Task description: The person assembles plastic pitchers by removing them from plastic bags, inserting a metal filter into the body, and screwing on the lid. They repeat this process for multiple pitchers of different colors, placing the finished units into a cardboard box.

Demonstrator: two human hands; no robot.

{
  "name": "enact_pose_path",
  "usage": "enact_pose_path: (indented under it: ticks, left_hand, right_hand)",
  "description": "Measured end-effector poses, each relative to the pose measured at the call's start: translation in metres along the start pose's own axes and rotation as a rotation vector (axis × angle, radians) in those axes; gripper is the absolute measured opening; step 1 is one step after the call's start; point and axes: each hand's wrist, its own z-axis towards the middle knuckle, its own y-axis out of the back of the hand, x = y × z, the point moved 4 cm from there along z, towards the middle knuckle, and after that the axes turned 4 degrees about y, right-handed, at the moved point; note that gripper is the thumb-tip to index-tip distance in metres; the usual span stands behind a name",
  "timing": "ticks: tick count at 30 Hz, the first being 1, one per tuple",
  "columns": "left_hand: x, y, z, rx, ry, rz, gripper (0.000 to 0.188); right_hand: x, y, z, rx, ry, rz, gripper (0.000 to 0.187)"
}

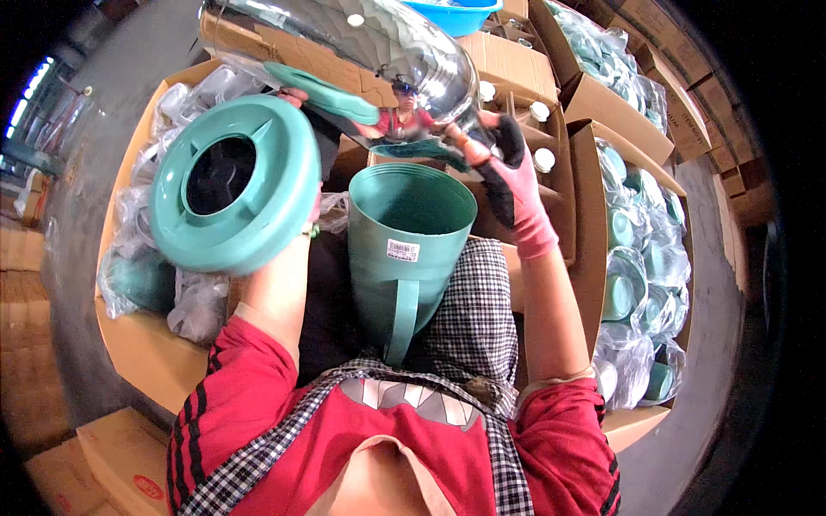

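My left hand (295,96) grips a round green plastic part (288,163) with a dark opening in its middle; most of that hand is hidden behind it. A shiny silver vacuum-flask liner (404,52) lies slanted across the top of the view. My right hand (516,189), in a pink and black glove, is closed round its right end. The mirrored surface reflects red clothing and green patches. Between my forearms, a green plastic jug (409,219) with a handle and a white label stands upright on my lap, its mouth uncovered.
At left is an open carton (142,344) with plastic-wrapped parts. A divided carton (559,206) holding white-topped items stands ahead, near a blue basin (460,17). Cartons on the right hold bagged green parts (654,258). Another carton (129,464) sits at lower left.
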Motion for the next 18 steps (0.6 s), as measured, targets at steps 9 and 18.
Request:
enact_pose_path:
  ticks: [9,18]
  left_hand:
    - [0.026,0.010,-0.003,0.069,0.184,0.055,0.035]
    - [0.046,0.026,-0.051,-0.002,0.340,0.052,0.034]
  right_hand:
    - [-0.088,0.025,-0.007,0.121,-0.267,0.123,0.074]
    - [-0.053,0.012,-0.004,0.059,0.094,-0.064,0.062]
